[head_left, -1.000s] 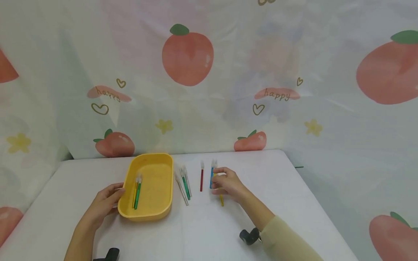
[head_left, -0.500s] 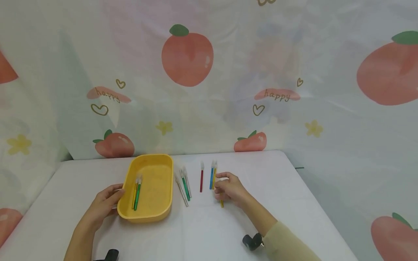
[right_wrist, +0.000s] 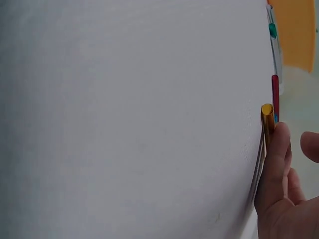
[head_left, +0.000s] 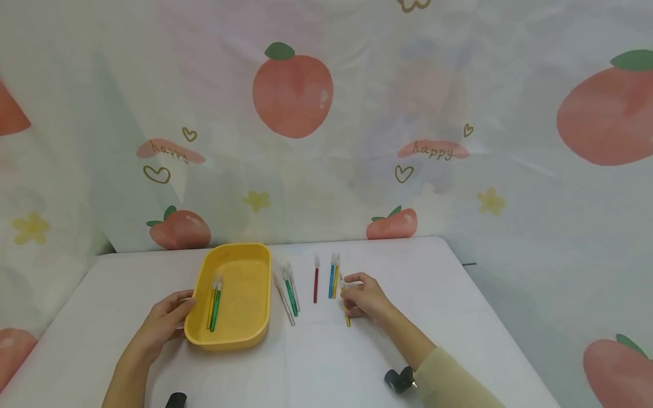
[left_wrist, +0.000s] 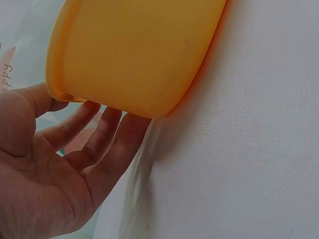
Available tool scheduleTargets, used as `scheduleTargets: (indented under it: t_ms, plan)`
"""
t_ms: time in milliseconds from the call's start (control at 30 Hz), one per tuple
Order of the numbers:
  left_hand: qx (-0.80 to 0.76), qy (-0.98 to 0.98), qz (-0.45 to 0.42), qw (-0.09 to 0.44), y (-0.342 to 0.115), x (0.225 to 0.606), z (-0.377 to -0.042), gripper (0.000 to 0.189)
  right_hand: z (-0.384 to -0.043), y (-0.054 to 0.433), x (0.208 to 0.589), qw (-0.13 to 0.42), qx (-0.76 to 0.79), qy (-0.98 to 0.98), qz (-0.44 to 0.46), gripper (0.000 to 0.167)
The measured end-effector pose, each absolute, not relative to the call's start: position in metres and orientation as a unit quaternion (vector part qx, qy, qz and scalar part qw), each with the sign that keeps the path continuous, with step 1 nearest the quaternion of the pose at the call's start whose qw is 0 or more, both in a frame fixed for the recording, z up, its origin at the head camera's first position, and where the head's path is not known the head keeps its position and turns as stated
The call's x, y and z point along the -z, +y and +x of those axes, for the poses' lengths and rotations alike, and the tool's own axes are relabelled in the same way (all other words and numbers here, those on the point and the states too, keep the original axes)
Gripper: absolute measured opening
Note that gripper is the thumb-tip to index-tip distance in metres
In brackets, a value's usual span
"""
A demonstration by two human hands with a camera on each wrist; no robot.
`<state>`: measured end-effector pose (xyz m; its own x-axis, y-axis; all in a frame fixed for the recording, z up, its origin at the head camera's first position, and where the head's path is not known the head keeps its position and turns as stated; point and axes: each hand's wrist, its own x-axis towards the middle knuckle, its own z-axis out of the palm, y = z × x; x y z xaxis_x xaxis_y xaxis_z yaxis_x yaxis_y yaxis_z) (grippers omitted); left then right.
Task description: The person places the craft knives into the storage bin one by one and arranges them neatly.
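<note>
My left hand (head_left: 159, 326) holds the near left side of a yellow tray (head_left: 240, 300), thumb at the rim and fingertips against the outer wall (left_wrist: 134, 59). Inside the tray lie a yellow and a green pen-like stick (head_left: 215, 309) with clear tips. My right hand (head_left: 369, 299) is at a loose yellow pen-like stick (head_left: 348, 322) on the table. In the right wrist view its fingers lie beside the stick's gold end (right_wrist: 267, 110), while the thumb (right_wrist: 311, 145) stands apart. The fingers partly hide this stick in the head view.
Between tray and right hand lie a green stick (head_left: 292, 297) with silvery ones beside it, a red stick (head_left: 316, 286), and a blue stick (head_left: 331, 281) next to another yellow one (head_left: 335, 283). A white cloth covers the table (head_left: 326, 362); a fruit-patterned curtain (head_left: 357, 102) hangs behind.
My right hand has drawn back slightly to the right and nearer, from over the blue and yellow pair to the nearer yellow stick. The left hand stays at the tray.
</note>
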<state>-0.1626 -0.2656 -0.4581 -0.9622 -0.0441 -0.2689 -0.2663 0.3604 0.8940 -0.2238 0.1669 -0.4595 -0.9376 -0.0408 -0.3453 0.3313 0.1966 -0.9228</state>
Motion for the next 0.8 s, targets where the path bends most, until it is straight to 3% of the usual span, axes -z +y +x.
scheduleTargets:
  t_ms: [800]
  plan:
    - [-0.555, 0.821, -0.095, 0.094, -0.265, 0.459, -0.161, 0.066, -0.237, 0.166, 0.456, 0.140, 0.368, 0.918, 0.037, 0.051]
